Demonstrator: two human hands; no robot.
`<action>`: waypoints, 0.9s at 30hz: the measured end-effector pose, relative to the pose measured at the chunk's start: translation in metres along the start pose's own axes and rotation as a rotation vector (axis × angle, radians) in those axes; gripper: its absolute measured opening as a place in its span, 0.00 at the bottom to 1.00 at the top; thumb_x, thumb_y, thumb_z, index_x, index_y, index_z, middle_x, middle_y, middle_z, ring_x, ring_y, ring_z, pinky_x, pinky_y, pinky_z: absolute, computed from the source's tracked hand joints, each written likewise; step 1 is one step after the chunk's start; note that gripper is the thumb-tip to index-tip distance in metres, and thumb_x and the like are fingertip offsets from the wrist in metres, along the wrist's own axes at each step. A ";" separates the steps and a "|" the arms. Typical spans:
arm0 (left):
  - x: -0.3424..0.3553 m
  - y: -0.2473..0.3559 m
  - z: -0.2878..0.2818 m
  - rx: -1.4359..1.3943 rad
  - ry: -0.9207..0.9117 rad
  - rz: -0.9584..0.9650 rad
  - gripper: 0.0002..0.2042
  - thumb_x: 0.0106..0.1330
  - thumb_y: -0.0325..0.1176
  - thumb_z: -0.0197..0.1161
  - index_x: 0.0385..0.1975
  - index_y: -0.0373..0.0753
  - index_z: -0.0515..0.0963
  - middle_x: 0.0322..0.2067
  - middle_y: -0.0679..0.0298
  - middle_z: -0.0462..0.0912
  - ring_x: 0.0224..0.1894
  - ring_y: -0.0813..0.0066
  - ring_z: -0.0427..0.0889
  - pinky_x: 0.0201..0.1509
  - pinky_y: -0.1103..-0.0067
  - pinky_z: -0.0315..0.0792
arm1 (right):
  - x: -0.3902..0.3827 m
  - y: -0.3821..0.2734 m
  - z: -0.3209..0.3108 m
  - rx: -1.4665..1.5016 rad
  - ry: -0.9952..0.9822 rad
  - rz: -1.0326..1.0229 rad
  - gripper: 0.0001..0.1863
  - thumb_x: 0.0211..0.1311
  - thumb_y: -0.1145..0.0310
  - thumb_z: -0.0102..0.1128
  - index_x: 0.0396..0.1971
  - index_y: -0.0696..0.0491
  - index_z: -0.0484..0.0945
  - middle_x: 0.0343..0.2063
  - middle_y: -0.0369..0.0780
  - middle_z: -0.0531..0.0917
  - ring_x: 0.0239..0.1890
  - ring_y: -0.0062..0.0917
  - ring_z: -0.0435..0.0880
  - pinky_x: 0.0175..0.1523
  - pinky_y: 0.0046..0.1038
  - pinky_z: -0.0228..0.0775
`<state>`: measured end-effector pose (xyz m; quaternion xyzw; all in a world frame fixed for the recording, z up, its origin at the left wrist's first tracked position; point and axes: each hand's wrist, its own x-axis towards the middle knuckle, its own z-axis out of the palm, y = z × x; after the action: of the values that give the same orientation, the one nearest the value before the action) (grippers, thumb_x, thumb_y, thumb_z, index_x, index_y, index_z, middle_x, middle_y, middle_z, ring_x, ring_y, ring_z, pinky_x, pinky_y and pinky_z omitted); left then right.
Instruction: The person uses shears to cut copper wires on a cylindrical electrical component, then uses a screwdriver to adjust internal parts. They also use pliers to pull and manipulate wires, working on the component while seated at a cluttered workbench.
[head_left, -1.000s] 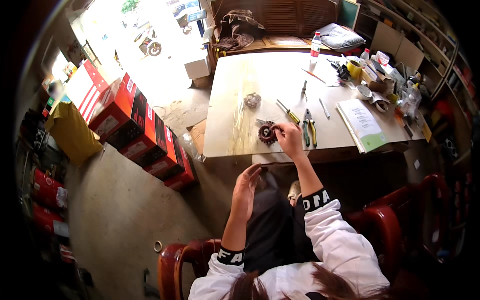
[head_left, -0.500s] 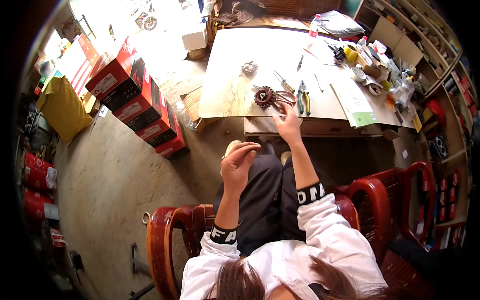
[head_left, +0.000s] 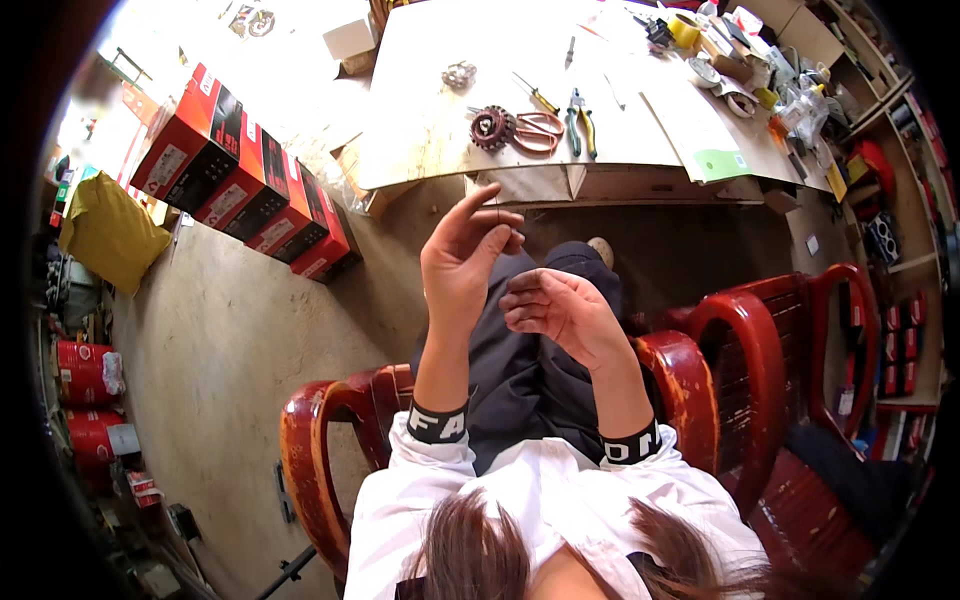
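My left hand [head_left: 462, 262] is raised over my lap, its index finger stretched up and the other fingers apart from it. Beside it and slightly lower, my right hand [head_left: 568, 312] has bent fingers pressed together under the thumb; their tips are dark with grime. Whatever it may pinch is too small or hidden to make out. Beyond both hands, near the table's front edge, lies a dark red toothed motor core [head_left: 492, 128]. Loops of copper-coloured wire [head_left: 540, 133] lie against its right side. Pliers [head_left: 580, 126] with yellow-green handles and a yellow-handled screwdriver [head_left: 541, 95] lie close by.
The pale table [head_left: 420, 150] carries a small metallic clump [head_left: 459, 75], papers with a green corner [head_left: 722, 164] and piled tapes and packets [head_left: 745, 75] at right. Red-black boxes [head_left: 240, 190] are stacked at left. Red wooden chair arms [head_left: 745, 360] flank me.
My right hand has drawn back from the copper wire loops to above my lap, next to my left hand. My left hand has risen and its fingers have spread. The view has tilted down.
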<state>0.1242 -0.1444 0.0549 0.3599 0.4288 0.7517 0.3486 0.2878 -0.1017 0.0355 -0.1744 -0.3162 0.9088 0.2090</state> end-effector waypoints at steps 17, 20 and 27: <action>0.018 -0.017 0.031 -0.029 0.012 -0.038 0.17 0.67 0.20 0.60 0.56 0.32 0.74 0.39 0.58 0.85 0.36 0.78 0.82 0.42 0.82 0.78 | -0.031 -0.008 -0.009 0.342 -0.074 -0.065 0.17 0.73 0.71 0.50 0.56 0.65 0.71 0.41 0.45 0.83 0.32 0.14 0.80 0.39 0.14 0.76; 0.019 -0.019 0.031 -0.048 0.051 -0.047 0.16 0.67 0.20 0.60 0.55 0.32 0.75 0.39 0.59 0.85 0.36 0.78 0.82 0.42 0.81 0.78 | -0.030 -0.009 -0.013 0.357 -0.115 -0.087 0.18 0.74 0.71 0.49 0.57 0.65 0.70 0.41 0.45 0.83 0.29 0.12 0.77 0.35 0.11 0.72; 0.017 -0.030 0.023 -0.032 0.045 -0.131 0.13 0.67 0.21 0.60 0.51 0.31 0.78 0.39 0.60 0.85 0.37 0.78 0.83 0.43 0.82 0.78 | -0.029 -0.006 -0.013 0.342 -0.135 -0.134 0.17 0.75 0.71 0.47 0.56 0.65 0.71 0.41 0.45 0.83 0.28 0.13 0.76 0.33 0.10 0.69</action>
<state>0.1417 -0.1093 0.0404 0.3087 0.4471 0.7419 0.3929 0.3204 -0.1049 0.0351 -0.0535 -0.1814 0.9430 0.2740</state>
